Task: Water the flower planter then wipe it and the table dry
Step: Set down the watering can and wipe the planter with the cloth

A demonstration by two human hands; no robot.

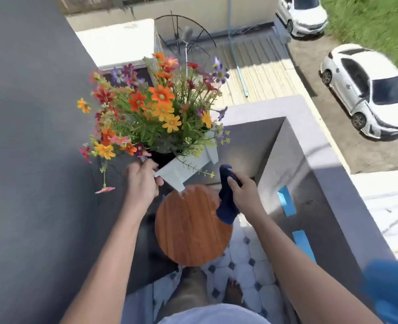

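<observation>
Above round table [191,230], left hand [142,183] tilts planter [181,169], seemingly leftward-leaning.

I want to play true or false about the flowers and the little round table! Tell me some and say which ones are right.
1. The left hand grips the white planter. True.
2. The right hand holds a yellow sponge. False: it holds a dark blue cloth.
3. The planter sits flat on the round wooden table. False: it is tilted, one corner down.
4. Two white cars are parked below. True.
</observation>
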